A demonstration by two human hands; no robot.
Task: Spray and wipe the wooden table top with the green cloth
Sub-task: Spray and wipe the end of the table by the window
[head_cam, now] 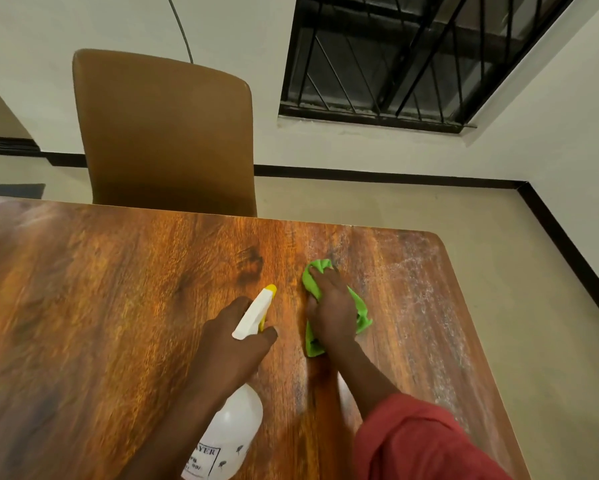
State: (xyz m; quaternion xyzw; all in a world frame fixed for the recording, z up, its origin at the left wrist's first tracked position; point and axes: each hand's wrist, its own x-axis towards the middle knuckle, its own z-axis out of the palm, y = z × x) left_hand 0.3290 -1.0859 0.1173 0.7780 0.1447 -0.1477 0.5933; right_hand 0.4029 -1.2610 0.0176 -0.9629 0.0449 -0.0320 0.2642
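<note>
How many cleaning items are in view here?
2. The spray bottle is gripped in the left hand above the wooden table. The green cloth is bunched under the right hand on the table top. Others may lie outside the frame.

One wooden table (118, 306) filled the lower view, and at it there were two bare hands, one left hand (234, 344) and one right hand (332, 306), with a single red sleeve (422, 441) showing on the right arm. The cleaning things numbered two: one green cloth (313, 271) and one white spray bottle (237, 424) with one yellow nozzle tip. Beyond the table's far edge stood one brown chair (166, 133), and the walls carried one barred window (395, 57), one thin cable (182, 29) and one black skirting band (395, 175).
</note>
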